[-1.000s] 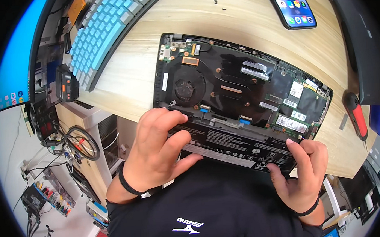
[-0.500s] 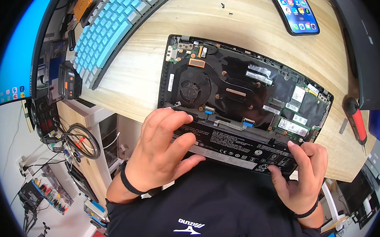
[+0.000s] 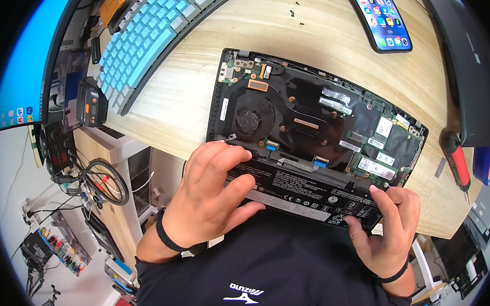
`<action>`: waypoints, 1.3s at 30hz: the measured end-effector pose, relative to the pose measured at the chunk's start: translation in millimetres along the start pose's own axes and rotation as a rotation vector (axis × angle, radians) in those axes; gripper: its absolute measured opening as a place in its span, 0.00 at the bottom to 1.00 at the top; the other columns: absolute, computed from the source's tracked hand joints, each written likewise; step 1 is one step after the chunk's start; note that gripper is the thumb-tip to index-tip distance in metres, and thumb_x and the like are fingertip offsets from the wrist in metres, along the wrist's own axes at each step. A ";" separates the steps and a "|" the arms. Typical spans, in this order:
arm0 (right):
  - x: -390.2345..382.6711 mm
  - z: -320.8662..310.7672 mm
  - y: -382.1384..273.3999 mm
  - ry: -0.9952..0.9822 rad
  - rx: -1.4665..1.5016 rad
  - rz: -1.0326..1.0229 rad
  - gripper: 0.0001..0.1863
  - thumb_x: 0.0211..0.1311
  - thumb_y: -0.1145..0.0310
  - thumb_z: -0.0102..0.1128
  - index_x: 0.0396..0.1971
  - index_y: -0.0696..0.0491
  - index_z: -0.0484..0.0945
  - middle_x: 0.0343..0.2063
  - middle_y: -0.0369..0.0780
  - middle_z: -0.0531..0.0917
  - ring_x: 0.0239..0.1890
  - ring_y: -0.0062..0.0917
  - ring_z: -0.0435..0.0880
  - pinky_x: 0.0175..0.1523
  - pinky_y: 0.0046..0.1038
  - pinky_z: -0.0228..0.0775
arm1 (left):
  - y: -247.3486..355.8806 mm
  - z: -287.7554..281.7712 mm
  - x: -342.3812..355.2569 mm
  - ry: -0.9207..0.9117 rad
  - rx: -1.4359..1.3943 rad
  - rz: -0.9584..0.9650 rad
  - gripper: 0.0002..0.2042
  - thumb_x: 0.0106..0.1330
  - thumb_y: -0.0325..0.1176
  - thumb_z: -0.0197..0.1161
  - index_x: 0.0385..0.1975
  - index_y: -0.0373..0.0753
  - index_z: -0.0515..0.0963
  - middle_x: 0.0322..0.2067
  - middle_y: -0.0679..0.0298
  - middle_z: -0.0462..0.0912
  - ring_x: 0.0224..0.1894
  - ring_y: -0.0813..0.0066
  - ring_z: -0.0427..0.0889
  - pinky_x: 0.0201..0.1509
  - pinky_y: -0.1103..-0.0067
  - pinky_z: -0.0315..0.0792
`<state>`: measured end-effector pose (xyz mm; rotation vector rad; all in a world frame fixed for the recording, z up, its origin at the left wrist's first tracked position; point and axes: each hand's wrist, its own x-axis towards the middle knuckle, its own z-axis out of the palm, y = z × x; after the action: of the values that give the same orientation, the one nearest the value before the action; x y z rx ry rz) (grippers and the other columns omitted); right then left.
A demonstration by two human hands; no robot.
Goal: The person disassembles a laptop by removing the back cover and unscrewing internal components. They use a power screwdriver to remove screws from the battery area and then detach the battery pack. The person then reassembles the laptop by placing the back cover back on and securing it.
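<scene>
An opened laptop base (image 3: 304,122) lies on the wooden desk with its fan (image 3: 249,121), boards and labels exposed. Along its near side runs a long black laptop battery (image 3: 307,183) covered in white print. My left hand (image 3: 208,182) grips the battery's left end, index finger at its far edge and thumb at the near edge. At the other end, my right hand (image 3: 390,223) pinches the battery between index finger and thumb. How far the battery stands off the base is hard to tell. My left fingers hide its left corner.
Loose dark screws (image 3: 293,12) lie beyond the laptop. A phone (image 3: 382,18) rests at the far right, with a red-and-black screwdriver (image 3: 457,161) nearer. A blue-grey keyboard (image 3: 145,44) is at the left, beside a small black device (image 3: 91,103). A dark screen (image 3: 467,52) lines the right.
The view has shifted slightly, so the phone, screws and keyboard appear a little lower. Both hands keep the same hold on the battery.
</scene>
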<state>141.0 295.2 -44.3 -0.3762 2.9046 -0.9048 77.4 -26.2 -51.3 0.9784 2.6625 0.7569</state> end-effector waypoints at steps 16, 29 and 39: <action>-0.3 -1.0 0.4 0.006 0.021 0.003 0.37 0.36 0.73 0.82 0.54 0.58 0.80 0.38 0.44 0.77 0.39 0.39 0.76 0.44 0.38 0.68 | 0.7 -1.2 -0.6 -0.006 0.015 -0.005 0.29 0.39 0.38 0.87 0.38 0.43 0.73 0.56 0.53 0.73 0.56 0.46 0.73 0.61 0.53 0.69; -0.7 0.1 4.4 0.056 0.074 -0.018 0.36 0.36 0.74 0.83 0.53 0.58 0.80 0.38 0.42 0.79 0.37 0.38 0.78 0.44 0.37 0.70 | 3.4 0.6 -2.0 0.021 0.024 -0.030 0.28 0.36 0.34 0.86 0.37 0.41 0.75 0.56 0.52 0.74 0.57 0.44 0.73 0.61 0.53 0.70; -9.0 -0.2 3.8 0.115 0.088 -0.026 0.28 0.35 0.75 0.82 0.44 0.56 0.85 0.36 0.40 0.80 0.37 0.34 0.80 0.42 0.35 0.71 | 3.8 1.9 -6.5 0.045 0.080 -0.003 0.29 0.35 0.36 0.87 0.35 0.42 0.73 0.55 0.52 0.73 0.55 0.45 0.74 0.58 0.53 0.69</action>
<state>148.9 300.6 -46.3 -0.3672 2.9556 -1.0887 85.1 -27.2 -50.8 0.9881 2.7521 0.6842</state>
